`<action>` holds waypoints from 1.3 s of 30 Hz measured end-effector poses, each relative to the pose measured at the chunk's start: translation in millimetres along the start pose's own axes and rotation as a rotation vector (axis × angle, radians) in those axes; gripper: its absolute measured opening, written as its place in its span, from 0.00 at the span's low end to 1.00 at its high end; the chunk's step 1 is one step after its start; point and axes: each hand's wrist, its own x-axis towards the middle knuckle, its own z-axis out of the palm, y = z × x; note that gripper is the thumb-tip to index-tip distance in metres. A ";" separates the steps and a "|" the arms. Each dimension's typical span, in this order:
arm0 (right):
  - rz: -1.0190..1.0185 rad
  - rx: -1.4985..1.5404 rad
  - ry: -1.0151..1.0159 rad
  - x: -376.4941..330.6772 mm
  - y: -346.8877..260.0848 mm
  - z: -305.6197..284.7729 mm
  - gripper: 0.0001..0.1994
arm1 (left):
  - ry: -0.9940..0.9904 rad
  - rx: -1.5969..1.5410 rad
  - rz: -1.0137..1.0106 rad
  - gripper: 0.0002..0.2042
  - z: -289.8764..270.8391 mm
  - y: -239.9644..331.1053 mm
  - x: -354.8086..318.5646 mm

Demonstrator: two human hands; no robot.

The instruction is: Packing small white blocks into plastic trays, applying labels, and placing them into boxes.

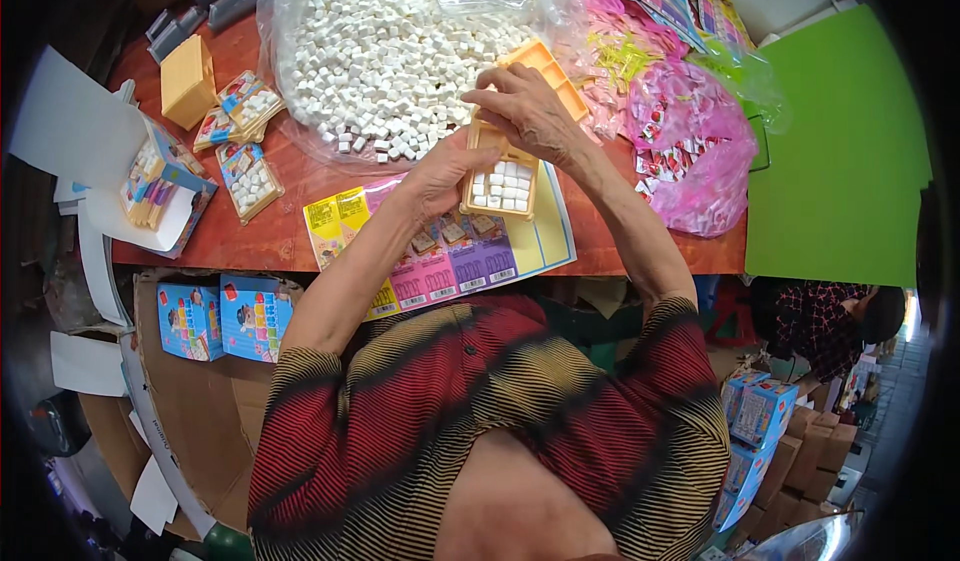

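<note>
My left hand (442, 175) is closed on the left edge of a small pale-orange plastic tray (500, 211), with its thumb over the rim. Several rows of small white cubes (508, 183) fill the tray's near compartment. Over the far end of the tray my right hand (528, 113) bends its fingers down; whatever they pinch is hidden under them. Just beyond it lies another orange tray with compartments (546, 65). Past both hands spreads a big heap of loose white cubes (375, 56) on clear plastic.
Printed card sheets (425, 279) lie beneath the tray. Filled packs (247, 179), stacked orange trays (187, 83) and an open white box (185, 216) stand left. Right are a pink bag of small packets (705, 151) and a green board (845, 151). An open carton (200, 401) sits below the table edge.
</note>
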 end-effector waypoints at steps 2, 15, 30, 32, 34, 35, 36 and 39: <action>-0.034 -0.047 0.020 3.2 -2.3 4.4 0.13 | 0.008 0.003 0.027 0.19 -1.5 0.5 -2.8; -0.002 0.005 -0.079 21.6 -27.6 9.9 0.13 | 0.066 -0.048 0.143 0.19 -15.6 10.5 -33.6; -0.218 -0.300 -0.040 69.7 -93.6 115.2 0.08 | 0.579 -0.004 0.562 0.16 -62.0 92.6 -170.5; -0.233 -0.335 0.014 70.8 -86.1 116.2 0.05 | 0.580 -0.006 0.551 0.16 -66.1 89.6 -167.5; -0.224 -0.316 0.011 68.9 -79.2 104.8 0.05 | 0.579 -0.033 0.540 0.15 -74.6 85.4 -164.4; -0.207 -0.293 0.005 66.4 -75.9 94.7 0.05 | 0.571 -0.036 0.544 0.15 -73.7 86.2 -162.6; -0.199 -0.245 0.070 63.5 -74.2 81.8 0.04 | 0.586 -0.043 0.559 0.15 -71.4 86.6 -161.8; -0.110 -0.258 0.171 54.6 -62.5 44.2 0.03 | 0.603 -0.070 0.620 0.16 -73.2 87.4 -153.4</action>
